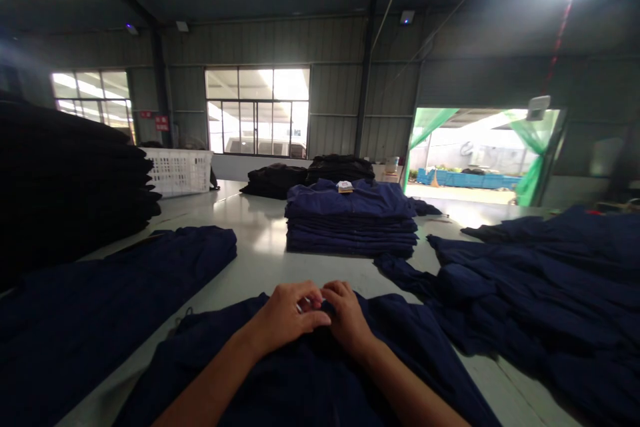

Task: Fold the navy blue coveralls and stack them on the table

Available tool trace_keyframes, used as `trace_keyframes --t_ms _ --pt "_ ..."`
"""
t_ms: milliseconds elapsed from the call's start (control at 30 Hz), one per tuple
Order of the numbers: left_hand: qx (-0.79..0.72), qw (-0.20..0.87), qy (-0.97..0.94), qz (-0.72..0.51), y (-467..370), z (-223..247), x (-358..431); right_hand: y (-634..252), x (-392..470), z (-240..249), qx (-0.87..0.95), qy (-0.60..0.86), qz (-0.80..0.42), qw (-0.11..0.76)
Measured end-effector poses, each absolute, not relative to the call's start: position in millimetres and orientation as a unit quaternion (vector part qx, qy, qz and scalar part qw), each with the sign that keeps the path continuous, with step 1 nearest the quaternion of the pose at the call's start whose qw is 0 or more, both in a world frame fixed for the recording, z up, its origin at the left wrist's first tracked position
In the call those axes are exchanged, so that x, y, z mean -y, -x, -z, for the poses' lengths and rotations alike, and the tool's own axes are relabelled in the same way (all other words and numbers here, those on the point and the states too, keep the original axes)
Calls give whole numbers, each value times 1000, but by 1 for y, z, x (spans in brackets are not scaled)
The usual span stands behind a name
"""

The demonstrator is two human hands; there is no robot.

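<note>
A dark navy garment (320, 380) lies spread on the table right in front of me, its top edge pointing away. At the middle of that edge, around the neckline, my two hands meet with fingertips nearly touching. My left hand (283, 317) is curled, thumb stretched to the right and fingers bent over the cloth. Beside it my right hand (349, 320) has its fingers bent inward on the same spot. The fingers hide exactly which bit of cloth is pinched. Just beyond stands a neat stack of folded navy garments (350, 227), a tag (345, 187) on its top piece.
Loose navy garments (540, 280) are heaped at the right, and another navy piece (150, 273) lies at the left. A tall pile of black garments (65, 180) rises at far left, near a white plastic basket (183, 171). Black folded clothes (277, 180) sit behind the stack.
</note>
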State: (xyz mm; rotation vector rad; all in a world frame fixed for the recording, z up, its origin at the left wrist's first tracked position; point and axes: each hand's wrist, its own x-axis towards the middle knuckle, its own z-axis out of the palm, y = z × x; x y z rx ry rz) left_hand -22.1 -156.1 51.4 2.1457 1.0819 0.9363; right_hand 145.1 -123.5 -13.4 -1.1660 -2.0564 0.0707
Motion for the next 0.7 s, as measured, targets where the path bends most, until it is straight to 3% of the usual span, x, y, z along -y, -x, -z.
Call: trace_keyframes --t_ms 67,167,233,400,533,700 --pt "-446 302 -752 -380 22 -48 151 -147 123 14 819 442 -22 366" --pt "-559 159 -691 -431 32 -37 135 -149 126 11 837 413 -15 359" --pt "-621 127 -673 -381 42 -26 124 -150 129 7 839 402 3 366" --pt "-644 200 -689 -267 57 -2 113 -153 134 0 814 360 -34 455" --pt "-631 217 -687 -288 56 -1 112 -153 136 0 848 289 -162 413" --pt "-591 255 -659 -389 47 -12 115 -149 136 1 814 359 -147 432"
